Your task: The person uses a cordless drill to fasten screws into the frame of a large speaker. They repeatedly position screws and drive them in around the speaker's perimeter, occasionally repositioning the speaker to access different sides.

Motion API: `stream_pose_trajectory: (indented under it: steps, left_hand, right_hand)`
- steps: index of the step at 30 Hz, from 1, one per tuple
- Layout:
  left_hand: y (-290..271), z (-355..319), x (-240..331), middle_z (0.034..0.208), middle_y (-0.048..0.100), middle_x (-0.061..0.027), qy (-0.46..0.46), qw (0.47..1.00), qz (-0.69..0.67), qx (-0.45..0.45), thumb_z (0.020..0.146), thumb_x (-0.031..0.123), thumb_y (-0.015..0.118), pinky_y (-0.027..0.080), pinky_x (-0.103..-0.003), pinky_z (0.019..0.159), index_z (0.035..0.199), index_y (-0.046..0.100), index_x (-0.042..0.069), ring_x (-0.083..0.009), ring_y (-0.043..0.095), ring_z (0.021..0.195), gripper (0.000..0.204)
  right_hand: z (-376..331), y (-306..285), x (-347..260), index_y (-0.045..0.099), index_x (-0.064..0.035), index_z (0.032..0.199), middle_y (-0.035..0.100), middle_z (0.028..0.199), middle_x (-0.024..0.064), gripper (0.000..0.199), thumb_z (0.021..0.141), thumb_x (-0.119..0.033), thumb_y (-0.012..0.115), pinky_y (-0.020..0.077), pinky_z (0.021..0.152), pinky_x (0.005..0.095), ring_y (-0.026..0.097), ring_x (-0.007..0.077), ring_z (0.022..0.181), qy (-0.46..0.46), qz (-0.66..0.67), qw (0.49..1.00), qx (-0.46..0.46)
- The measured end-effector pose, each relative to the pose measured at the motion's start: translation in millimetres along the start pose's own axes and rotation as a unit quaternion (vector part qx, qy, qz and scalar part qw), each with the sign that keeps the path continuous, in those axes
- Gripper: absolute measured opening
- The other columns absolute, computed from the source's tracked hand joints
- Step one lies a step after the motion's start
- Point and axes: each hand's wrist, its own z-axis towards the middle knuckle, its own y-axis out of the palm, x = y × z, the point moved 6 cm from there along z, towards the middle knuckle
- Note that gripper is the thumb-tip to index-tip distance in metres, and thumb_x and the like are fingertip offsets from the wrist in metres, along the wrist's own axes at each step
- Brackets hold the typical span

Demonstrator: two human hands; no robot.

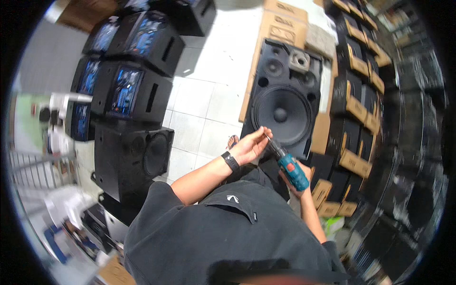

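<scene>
My right hand (298, 183) is wrapped round the body of a teal and black cordless drill (293, 172), which points up and to the left. My left hand (253, 147), with a black band on the wrist, has its fingers pinched together at the drill's tip. Whatever those fingers hold there is too small to make out. Just beyond both hands lies a black speaker panel (260, 97) with a large round woofer (281, 115) and smaller drivers above it. A grey squarish block with a round hole (299, 61) rests on the panel's upper part.
Flat cardboard (285, 16) lies under and beyond the panel. On the left stand several black speaker cabinets with exposed blue-lit interiors (127, 90), and a closed speaker (154, 154) nearer me. Stacked black boxes with cardboard pieces (356, 107) line the right. White floor tiles (190, 123) run between.
</scene>
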Motion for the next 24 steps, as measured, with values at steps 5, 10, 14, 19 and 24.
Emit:
stream_pose_trajectory:
  steps: [5, 10, 14, 19, 24]
  left_hand:
    - [-37, 16, 11, 0.111, 0.074, -0.0087, -0.042, 0.994, 0.085, 0.050, 0.112, 0.021, 0.056, 0.064, -0.027, 0.081, 0.119, 0.066, 0.000, -0.0163, 0.074, 0.098, 0.023]
    - [-74, 29, -3, 0.117, 0.074, -0.0055, -0.125, 0.972, 0.127, 0.153, 0.111, 0.023, 0.057, 0.063, -0.025, 0.085, 0.122, 0.068, 0.006, -0.0164, 0.073, 0.108, 0.023]
    - [-95, 53, -33, 0.115, 0.073, -0.0035, -0.194, 0.945, 0.207, 0.165, 0.112, 0.024, 0.055, 0.062, -0.025, 0.084, 0.124, 0.068, 0.008, -0.0155, 0.071, 0.104, 0.024]
    - [-110, 85, -66, 0.110, 0.071, 0.0020, -0.241, 0.891, 0.336, 0.185, 0.108, 0.027, 0.055, 0.054, -0.029, 0.090, 0.126, 0.067, 0.011, -0.0118, 0.066, 0.097, 0.026]
    - [-116, 109, -85, 0.112, 0.072, 0.0035, -0.275, 0.864, 0.386, 0.169, 0.108, 0.033, 0.060, 0.054, -0.032, 0.092, 0.124, 0.070, 0.013, -0.0133, 0.067, 0.103, 0.027]
  right_hand:
    - [-22, 30, 13, 0.072, -0.0042, 0.127, 0.078, 0.117, 0.0142, 0.040, 0.089, -0.013, 0.078, 0.0563, 0.095, 0.0365, 0.076, 0.0293, 0.105, 0.037, 0.002, 0.999, 0.035]
    - [-35, 45, 29, 0.068, -0.0057, 0.138, 0.074, 0.130, 0.0181, 0.053, 0.087, -0.013, 0.076, 0.0533, 0.104, 0.0415, 0.074, 0.0338, 0.113, 0.105, 0.043, 0.993, 0.038]
    - [-56, 42, 52, 0.067, -0.0053, 0.140, 0.075, 0.128, 0.0180, 0.055, 0.086, -0.012, 0.076, 0.0558, 0.099, 0.0404, 0.074, 0.0346, 0.113, 0.151, 0.000, 0.988, 0.022]
    - [-84, 33, 103, 0.067, -0.0064, 0.142, 0.075, 0.127, 0.0177, 0.058, 0.085, -0.010, 0.077, 0.0566, 0.096, 0.0385, 0.074, 0.0336, 0.112, 0.206, 0.018, 0.978, 0.024]
    - [-97, 16, 148, 0.067, -0.0077, 0.141, 0.075, 0.125, 0.0177, 0.056, 0.086, -0.007, 0.076, 0.0581, 0.096, 0.0380, 0.075, 0.0340, 0.110, 0.177, 0.058, 0.981, 0.059]
